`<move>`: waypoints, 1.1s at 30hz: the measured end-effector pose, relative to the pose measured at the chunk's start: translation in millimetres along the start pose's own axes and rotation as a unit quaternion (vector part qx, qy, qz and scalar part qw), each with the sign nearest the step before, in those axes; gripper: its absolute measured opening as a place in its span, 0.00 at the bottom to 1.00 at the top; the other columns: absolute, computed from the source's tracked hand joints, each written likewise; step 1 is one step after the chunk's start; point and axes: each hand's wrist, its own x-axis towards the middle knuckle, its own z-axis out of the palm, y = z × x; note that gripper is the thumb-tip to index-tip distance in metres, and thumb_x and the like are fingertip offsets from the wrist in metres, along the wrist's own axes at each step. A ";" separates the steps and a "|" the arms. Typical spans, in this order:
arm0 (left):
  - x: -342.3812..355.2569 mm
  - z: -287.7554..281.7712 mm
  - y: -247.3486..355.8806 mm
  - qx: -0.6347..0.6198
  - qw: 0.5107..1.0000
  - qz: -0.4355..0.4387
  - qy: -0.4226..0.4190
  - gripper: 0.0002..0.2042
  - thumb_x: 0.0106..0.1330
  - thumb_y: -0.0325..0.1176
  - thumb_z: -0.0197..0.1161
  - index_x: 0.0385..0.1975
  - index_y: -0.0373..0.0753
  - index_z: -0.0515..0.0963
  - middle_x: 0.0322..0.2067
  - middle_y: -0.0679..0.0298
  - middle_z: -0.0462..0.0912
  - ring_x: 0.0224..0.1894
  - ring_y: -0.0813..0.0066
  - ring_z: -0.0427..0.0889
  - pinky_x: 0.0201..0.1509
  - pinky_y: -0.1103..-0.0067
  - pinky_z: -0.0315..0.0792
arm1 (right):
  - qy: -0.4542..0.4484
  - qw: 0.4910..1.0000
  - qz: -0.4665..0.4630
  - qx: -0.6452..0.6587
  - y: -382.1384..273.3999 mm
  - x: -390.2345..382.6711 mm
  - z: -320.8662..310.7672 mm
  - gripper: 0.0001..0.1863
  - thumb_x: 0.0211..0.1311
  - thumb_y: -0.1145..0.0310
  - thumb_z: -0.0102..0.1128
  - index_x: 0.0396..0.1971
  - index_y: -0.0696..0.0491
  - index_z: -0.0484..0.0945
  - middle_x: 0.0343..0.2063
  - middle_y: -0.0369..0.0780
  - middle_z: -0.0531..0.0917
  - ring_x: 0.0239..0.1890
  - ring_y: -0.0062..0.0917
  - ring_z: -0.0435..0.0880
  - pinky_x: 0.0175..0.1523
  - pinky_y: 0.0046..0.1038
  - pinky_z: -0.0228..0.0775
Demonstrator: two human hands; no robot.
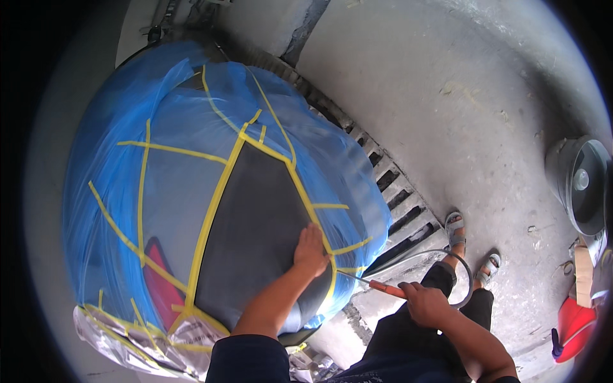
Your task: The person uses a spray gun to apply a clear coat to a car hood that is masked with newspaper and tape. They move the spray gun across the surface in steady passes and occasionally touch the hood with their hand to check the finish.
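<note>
A dark grey car panel (pixel 252 220) lies framed by yellow masking tape (pixel 207 230), with blue plastic film (pixel 108 147) spread over the bodywork around it. My left hand (pixel 311 251) rests flat on the panel near its right taped edge, fingers stretched out and holding nothing. In my right hand (pixel 429 305) is an orange-handled air blow gun (pixel 387 289), gripped at its rear end. Its thin metal nozzle points left at the tape by the panel's lower right edge. The fingers of my right hand are closed round it, and a grey hose (pixel 471 281) loops beside that hand.
A slotted floor grate (pixel 399 204) runs along the car's right side. At the far right stands a grey bucket (pixel 584 185), with a red object (pixel 575 329) below it. My sandalled feet (pixel 488 268) are on the concrete floor. Printed paper (pixel 198 332) covers the car's near end.
</note>
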 end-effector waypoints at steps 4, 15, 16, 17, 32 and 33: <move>-74.1 46.4 55.4 0.124 0.987 0.095 0.042 0.37 0.73 0.54 0.44 0.71 0.29 0.54 0.74 0.52 0.51 0.77 0.57 0.45 0.78 0.62 0.37 | -0.001 1.000 -0.024 -0.005 5.9 -27.8 21.1 0.20 0.60 0.71 0.52 0.54 0.53 0.71 0.40 0.46 0.83 0.33 0.44 0.86 0.37 0.42 0.77; -55.0 10.0 17.7 -0.029 0.996 -0.070 0.052 0.37 0.73 0.56 0.41 0.73 0.33 0.52 0.75 0.56 0.48 0.78 0.60 0.41 0.78 0.60 0.34 | 0.008 0.999 -0.048 -0.016 3.0 -85.7 39.9 0.21 0.60 0.73 0.52 0.54 0.52 0.71 0.39 0.47 0.83 0.33 0.45 0.85 0.38 0.42 0.77; -48.8 17.5 33.9 -0.030 0.996 -0.071 0.053 0.37 0.73 0.56 0.42 0.73 0.33 0.52 0.75 0.55 0.48 0.78 0.60 0.40 0.78 0.60 0.34 | 0.010 0.999 -0.049 -0.013 8.9 -89.3 43.8 0.20 0.60 0.73 0.52 0.54 0.52 0.71 0.38 0.48 0.83 0.33 0.46 0.85 0.39 0.43 0.77; -50.2 40.5 55.8 -0.004 0.994 -0.067 0.082 0.37 0.73 0.55 0.42 0.72 0.32 0.52 0.75 0.55 0.48 0.78 0.59 0.40 0.78 0.61 0.34 | 0.009 0.999 -0.050 -0.018 13.2 -94.4 45.3 0.20 0.61 0.72 0.52 0.54 0.53 0.71 0.39 0.48 0.83 0.33 0.46 0.85 0.39 0.43 0.77; -192.3 169.0 235.3 -0.824 0.329 -0.405 0.220 0.37 0.75 0.58 0.42 0.71 0.32 0.53 0.68 0.43 0.61 0.70 0.49 0.62 0.71 0.69 0.57 | -0.051 0.991 -0.039 -0.117 -32.0 -147.9 36.8 0.20 0.67 0.67 0.49 0.56 0.59 0.66 0.38 0.60 0.81 0.42 0.57 0.81 0.45 0.53 0.72; -179.9 179.5 245.8 -0.832 0.191 -0.450 0.261 0.38 0.75 0.59 0.40 0.73 0.33 0.49 0.70 0.44 0.58 0.71 0.52 0.61 0.72 0.70 0.56 | -0.057 0.990 -0.054 -0.113 -41.5 -149.1 39.0 0.20 0.66 0.68 0.50 0.55 0.60 0.66 0.38 0.61 0.81 0.41 0.58 0.80 0.45 0.52 0.72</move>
